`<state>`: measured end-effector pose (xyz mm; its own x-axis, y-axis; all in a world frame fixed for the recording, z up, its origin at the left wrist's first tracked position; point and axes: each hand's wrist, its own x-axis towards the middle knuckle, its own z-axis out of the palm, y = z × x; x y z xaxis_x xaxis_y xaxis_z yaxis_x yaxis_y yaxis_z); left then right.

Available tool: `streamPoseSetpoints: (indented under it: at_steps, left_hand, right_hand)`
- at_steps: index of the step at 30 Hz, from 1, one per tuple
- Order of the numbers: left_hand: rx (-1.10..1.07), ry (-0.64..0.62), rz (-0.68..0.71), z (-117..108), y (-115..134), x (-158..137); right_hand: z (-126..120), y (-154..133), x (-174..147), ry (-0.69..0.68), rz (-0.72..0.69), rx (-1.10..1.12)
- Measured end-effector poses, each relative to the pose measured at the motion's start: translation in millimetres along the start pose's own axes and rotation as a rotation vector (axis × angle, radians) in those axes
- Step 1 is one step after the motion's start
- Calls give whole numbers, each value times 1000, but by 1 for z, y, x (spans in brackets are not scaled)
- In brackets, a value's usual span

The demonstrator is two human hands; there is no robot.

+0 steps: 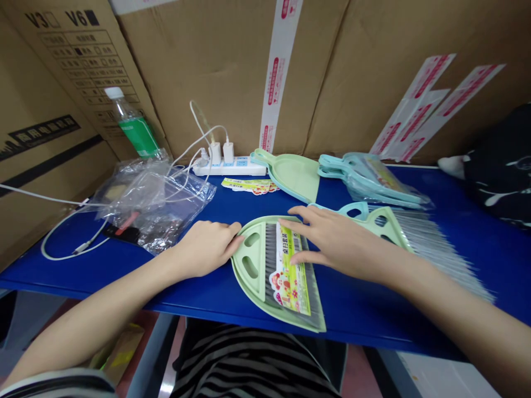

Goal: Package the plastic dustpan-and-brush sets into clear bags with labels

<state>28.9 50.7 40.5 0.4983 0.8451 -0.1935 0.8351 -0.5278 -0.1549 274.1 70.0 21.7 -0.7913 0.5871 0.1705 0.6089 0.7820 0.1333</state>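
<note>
A green dustpan (244, 296) lies on the blue table in front of me, a matching brush (254, 260) with grey bristles resting in it. Over the bristles sits a printed label card (290, 271), yellow-green with cartoon figures. My left hand (211, 243) is closed at the dustpan's left edge, its fingers hiding the handle side. My right hand (327, 237) has its fingers spread over the top and right of the card; the fingertips seem to rest on it. Under and beyond my right forearm lie more brushes (435, 243), green and blue, with pale bristles.
Another green dustpan (294, 171) lies behind, near spare label cards (249, 185) and a power strip (240, 166) with white cables. Bagged blue sets (373, 177) are at back right. Clear plastic bags (153, 199) and a bottle (136, 127) stand left. Cardboard (224, 72) walls the back.
</note>
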Motion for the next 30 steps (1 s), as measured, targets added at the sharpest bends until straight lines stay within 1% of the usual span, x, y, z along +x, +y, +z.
streamPoseSetpoints:
  at_steps: [4, 7, 13, 20, 24, 27, 30]
  left_hand:
    - [-3, -2, 0, 1, 0, 0]
    - [5, 4, 0, 1, 0, 1]
    - [11, 15, 14, 1, -1, 1]
    - [16, 21, 14, 1, 0, 1]
    - [16, 21, 14, 2, 0, 1]
    - [23, 24, 24, 1, 0, 1]
    - [28, 15, 23, 1, 0, 1]
  right_hand:
    - [-2, 6, 1, 58, 5, -18]
    - [3, 12, 5, 92, 31, -53]
    - [17, 17, 13, 41, 44, -44]
    - [18, 16, 17, 52, 50, -16]
    - [18, 16, 17, 39, 75, 43]
    - [17, 15, 18, 21, 92, 132]
    - [17, 16, 18, 30, 109, 228]
